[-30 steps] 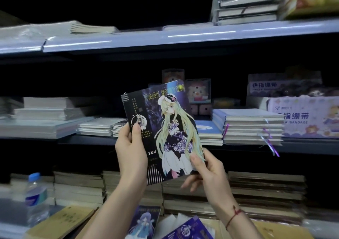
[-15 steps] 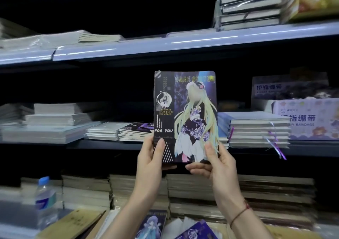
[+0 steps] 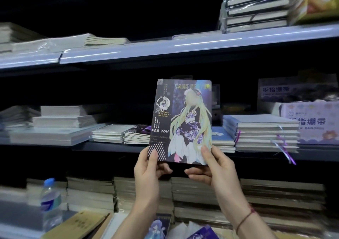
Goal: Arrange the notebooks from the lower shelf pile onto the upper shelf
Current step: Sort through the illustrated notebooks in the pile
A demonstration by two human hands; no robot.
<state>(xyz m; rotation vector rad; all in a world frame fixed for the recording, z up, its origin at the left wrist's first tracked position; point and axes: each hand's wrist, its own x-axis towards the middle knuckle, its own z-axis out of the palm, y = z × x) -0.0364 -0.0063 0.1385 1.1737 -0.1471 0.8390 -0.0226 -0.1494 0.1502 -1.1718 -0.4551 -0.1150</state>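
I hold a dark notebook (image 3: 180, 121) with a long-haired cartoon figure and the words "FOR YOU" upright in front of the middle shelf (image 3: 110, 148). My left hand (image 3: 148, 169) grips its lower left corner, thumb on the cover. My right hand (image 3: 216, 167) grips its lower right corner the same way. Just behind it on that shelf lies a small stack of matching dark notebooks (image 3: 136, 135). More notebooks with purple covers (image 3: 200, 233) lie at the bottom of the view, partly hidden by my arms.
White notebook stacks (image 3: 60, 123) sit left on the middle shelf, a ribboned stack (image 3: 264, 132) and printed boxes (image 3: 311, 123) right. The top shelf (image 3: 183, 46) holds wrapped books (image 3: 255, 5). Thick piles (image 3: 201, 198) fill the lower shelf, with a water bottle (image 3: 50, 202) at left.
Both hands have raised the notebook and turned it from a tilt to upright, moving it slightly right. The view has tipped upward a little.
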